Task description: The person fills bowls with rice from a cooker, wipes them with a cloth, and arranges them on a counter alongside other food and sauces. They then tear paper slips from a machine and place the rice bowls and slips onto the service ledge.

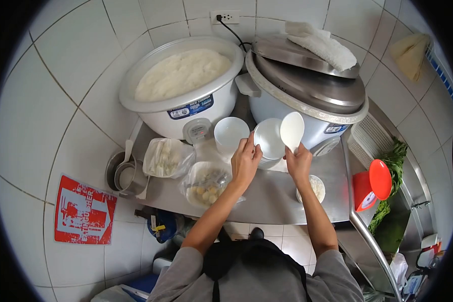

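My right hand (299, 162) is closed around the handle of a white rice paddle (292, 130), its blade pointing up. My left hand (246, 160) grips the rim of a white plastic bowl (270, 137), which appears to sit on a stack. Left of it stands another white bowl (230, 132). A small container of rice (314, 189) is just below my right hand. Behind the bowls, an uncovered rice cooker (178, 103) shows white rice (181, 73) up near its rim.
A second rice cooker (297, 103) has metal lids (312, 83) and a folded towel (327, 45) on top. Bagged food (163, 158), a bag of round pieces (205, 191) and metal pots (127, 176) line the counter's left. Right are a red scale (371, 183) and greens (395, 158).
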`<state>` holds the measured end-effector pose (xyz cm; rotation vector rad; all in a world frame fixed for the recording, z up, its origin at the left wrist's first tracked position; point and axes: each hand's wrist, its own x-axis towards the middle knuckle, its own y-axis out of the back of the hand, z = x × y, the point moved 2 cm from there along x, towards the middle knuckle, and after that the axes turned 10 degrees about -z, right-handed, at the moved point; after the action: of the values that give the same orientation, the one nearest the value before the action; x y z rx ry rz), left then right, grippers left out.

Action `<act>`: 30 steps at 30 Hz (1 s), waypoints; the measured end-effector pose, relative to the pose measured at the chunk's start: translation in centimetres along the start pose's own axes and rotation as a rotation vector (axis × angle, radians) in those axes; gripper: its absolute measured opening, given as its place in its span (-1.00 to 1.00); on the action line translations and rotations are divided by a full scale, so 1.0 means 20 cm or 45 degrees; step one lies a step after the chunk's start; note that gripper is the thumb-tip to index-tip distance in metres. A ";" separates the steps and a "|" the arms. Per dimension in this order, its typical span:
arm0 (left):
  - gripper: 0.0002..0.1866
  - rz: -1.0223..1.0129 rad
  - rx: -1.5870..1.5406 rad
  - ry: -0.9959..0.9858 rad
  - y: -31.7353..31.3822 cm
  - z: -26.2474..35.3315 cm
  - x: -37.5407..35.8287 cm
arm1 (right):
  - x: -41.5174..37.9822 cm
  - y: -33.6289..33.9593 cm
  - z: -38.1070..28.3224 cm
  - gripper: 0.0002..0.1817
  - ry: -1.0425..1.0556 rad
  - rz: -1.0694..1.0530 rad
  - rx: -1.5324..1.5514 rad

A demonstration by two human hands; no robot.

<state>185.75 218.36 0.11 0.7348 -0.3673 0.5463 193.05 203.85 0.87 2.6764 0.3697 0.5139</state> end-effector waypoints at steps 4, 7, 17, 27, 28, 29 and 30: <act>-0.46 -0.005 -0.251 -0.189 0.05 0.00 0.03 | -0.01 0.02 -0.08 -0.81 -0.014 0.104 0.270; -0.41 -0.013 -1.643 0.166 0.15 0.07 0.08 | 0.03 -0.04 -0.32 -0.78 -0.045 -0.073 0.467; -0.25 0.264 -1.911 0.227 1.18 -0.27 0.18 | 1.13 -0.63 -0.94 -0.70 0.620 -0.413 -0.621; -0.30 0.664 -1.329 0.090 1.59 -0.59 0.29 | 1.76 -0.92 -0.73 -0.79 0.736 -0.596 -2.071; -0.30 0.679 -1.332 0.105 1.59 -0.59 0.30 | 1.74 -0.91 -0.74 -0.79 0.747 -0.615 -2.077; -0.31 0.703 -1.322 0.124 1.60 -0.60 0.32 | 1.70 -0.89 -0.74 -0.79 0.667 -0.697 -1.970; -0.32 0.724 -1.313 0.134 1.60 -0.59 0.34 | 1.66 -0.88 -0.73 -0.78 0.585 -0.767 -1.861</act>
<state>173.93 248.70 12.17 -0.4132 -0.6862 0.8144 213.93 234.93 15.93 0.9729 0.5762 0.7658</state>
